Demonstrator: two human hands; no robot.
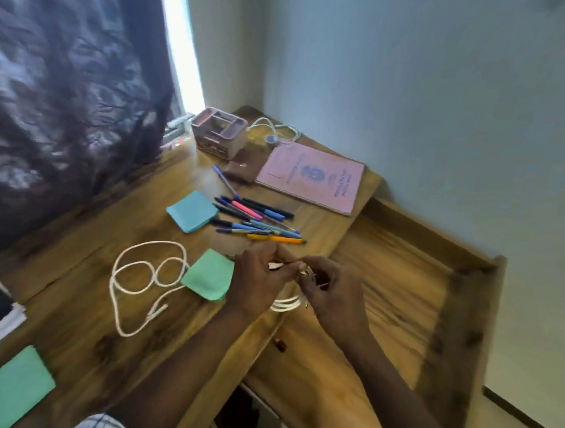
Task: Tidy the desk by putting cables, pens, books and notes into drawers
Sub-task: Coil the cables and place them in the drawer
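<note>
My left hand point(258, 279) and my right hand point(331, 296) meet above the desk's right edge, both closed on a coiled white cable point(286, 304) whose loops hang between them. A second white cable point(140, 281) lies loose on the wooden desk point(86, 246) to the left. Several pens point(258, 219) lie in a heap behind my hands. Note pads lie around: a blue pad point(192, 211), a green pad point(210, 275) partly under my left hand, and another green pad point(10, 387) at the near left. A pink book point(312, 176) lies at the back.
An open wooden drawer point(385, 284) extends to the right of the desk, beneath my right hand. A pink desk organiser point(219, 133) and a third white cable point(275, 130) sit at the back corner. A brown wallet point(244, 167) lies beside the book. A dark curtain point(68, 88) hangs at the left.
</note>
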